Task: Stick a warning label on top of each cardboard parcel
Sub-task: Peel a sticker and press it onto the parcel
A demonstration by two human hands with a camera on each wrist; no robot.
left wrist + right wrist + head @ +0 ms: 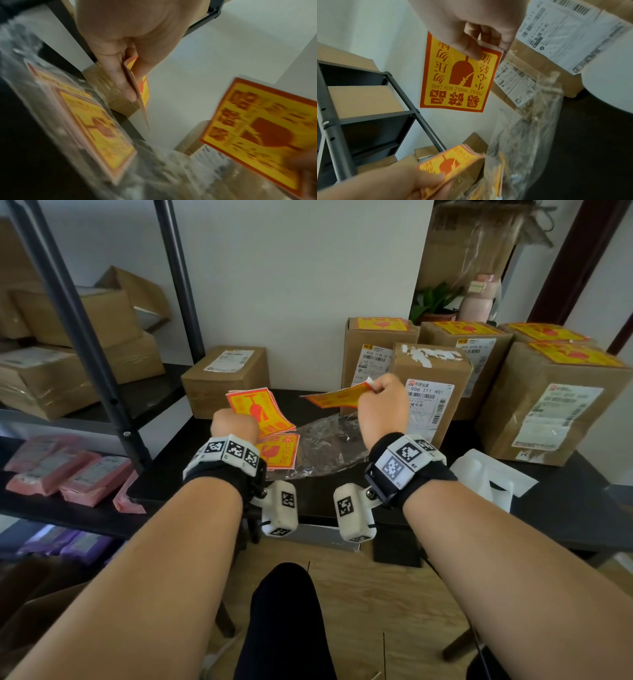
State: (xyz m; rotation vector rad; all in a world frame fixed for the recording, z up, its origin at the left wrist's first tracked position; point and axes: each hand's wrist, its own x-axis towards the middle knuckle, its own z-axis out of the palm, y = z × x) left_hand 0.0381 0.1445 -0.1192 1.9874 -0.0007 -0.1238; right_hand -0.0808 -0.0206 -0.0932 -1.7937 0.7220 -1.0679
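Observation:
My right hand (376, 392) pinches one yellow-and-red fragile label (337, 397) by its corner and holds it up over the black table (565, 501); the right wrist view shows its printed face (460, 79). My left hand (236, 421) grips a stack of the same labels (258, 407), seen edge-on in the left wrist view (139, 97). More labels (281, 453) lie under it in a clear plastic bag (325, 446). Just right of the held label stands a cardboard parcel (430, 378) with torn white tape on top. Several parcels behind it carry labels (382, 324). A low parcel (226, 378) sits at back left.
A dark metal shelf rack (85, 337) stands on the left with cardboard boxes (78, 316) and pink packets (68, 474). A white bag (493, 477) lies on the table at the right. A plant (433, 302) and a pink bottle (479, 299) stand behind the parcels.

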